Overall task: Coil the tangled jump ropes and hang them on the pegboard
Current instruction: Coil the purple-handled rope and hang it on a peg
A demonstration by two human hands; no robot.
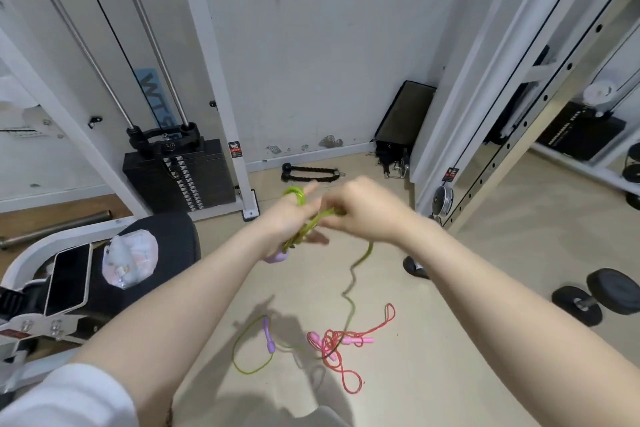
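Mid-frame: left hand (289,218) gripping green rope (349,302) coils, right hand (360,210) pinching the strand. Tail trailing down into pink rope (334,347) on floor, bottom center. Could snag, dragging both.

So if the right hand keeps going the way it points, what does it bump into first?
The right hand points left along the green rope, so it would probably meet the left hand first, where the coils sit. They look almost touching already, though depth is hard to judge.
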